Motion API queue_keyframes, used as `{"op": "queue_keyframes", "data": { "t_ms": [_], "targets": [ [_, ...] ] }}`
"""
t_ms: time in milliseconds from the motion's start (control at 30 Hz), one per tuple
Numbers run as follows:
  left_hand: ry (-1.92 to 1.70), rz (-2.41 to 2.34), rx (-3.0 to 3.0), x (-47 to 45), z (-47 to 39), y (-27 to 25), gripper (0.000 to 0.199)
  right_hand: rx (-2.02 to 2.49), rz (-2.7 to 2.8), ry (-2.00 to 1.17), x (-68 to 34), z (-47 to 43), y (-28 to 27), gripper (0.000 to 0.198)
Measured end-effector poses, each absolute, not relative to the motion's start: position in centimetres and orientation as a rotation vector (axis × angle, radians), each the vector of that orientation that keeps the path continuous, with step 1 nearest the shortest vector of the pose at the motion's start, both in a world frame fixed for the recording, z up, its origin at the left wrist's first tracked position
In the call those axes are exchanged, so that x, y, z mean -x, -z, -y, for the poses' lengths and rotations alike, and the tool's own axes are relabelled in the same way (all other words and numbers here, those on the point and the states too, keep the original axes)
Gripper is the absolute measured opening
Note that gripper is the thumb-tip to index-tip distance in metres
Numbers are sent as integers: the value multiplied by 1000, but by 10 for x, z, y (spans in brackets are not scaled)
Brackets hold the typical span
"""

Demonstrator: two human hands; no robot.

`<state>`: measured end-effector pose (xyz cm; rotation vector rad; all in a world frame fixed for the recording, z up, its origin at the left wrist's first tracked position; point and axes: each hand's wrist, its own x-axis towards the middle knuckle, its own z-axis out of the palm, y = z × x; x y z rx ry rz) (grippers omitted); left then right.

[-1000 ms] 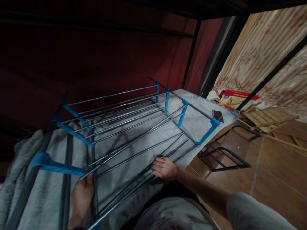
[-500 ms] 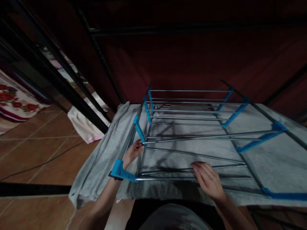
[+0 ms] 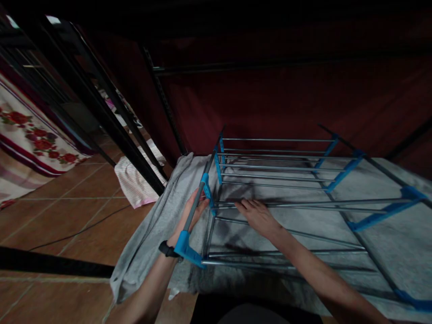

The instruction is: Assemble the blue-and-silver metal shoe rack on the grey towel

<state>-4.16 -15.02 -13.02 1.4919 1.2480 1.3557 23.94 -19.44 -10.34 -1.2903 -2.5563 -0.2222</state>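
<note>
A folding drying rack with metal rods (image 3: 283,167) and blue plastic brackets lies across a grey blanket. My left hand (image 3: 191,216), with a dark band on its wrist, reaches past the rack's left side tube. Its thumb and fingers close at a blue bracket (image 3: 208,194) midway along that side; the tube hides part of the grip. My right hand (image 3: 259,219) is over the rack, its fingers bent down onto a metal rod (image 3: 303,204) that runs from this bracket to the right side. Closer to me is a blue corner piece (image 3: 187,249).
The grey blanket (image 3: 158,220) hangs over the left edge of the surface. Black metal posts (image 3: 101,121) rise at the left, with a striped cloth (image 3: 135,180) and a flowered cloth (image 3: 40,139) beyond. A dark red fabric wall (image 3: 270,103) stands behind the rack.
My right hand has moved left and away from me, from above the near rods onto the rod by the left bracket. My left hand has shifted from the rod's end to the bracket. The view has tilted.
</note>
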Motion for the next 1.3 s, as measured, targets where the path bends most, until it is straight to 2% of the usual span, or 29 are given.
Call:
{"op": "queue_keyframes", "data": {
  "t_ms": [100, 267, 567, 733, 900, 1067, 1300],
  "targets": [
    [-1389, -1210, -1457, 40, 148, 111, 65, 1276, 2509, 268, -238, 190, 89, 52],
    [-1402, -1027, -1428, 28, 147, 83, 59, 1224, 2482, 353, -241, 182, 63, 51],
    [-1387, -905, -1366, 28, 147, 80, 67, 1257, 2544, 439, -245, 170, 38, 41],
    [-1344, -846, -1408, 30, 146, 72, 82, 1283, 2588, 407, -246, 168, 32, 41],
    [-1346, -982, -1464, 27, 138, 75, 60, 1201, 2593, 366, -241, 166, 30, 39],
    [-1417, -944, -1472, 24, 137, 75, 48, 1109, 2634, 293, -221, 163, 24, 47],
    [-1420, -926, -1481, 22, 134, 71, 46, 1205, 2707, 275, -210, 163, 9, 63]
  ]
}}
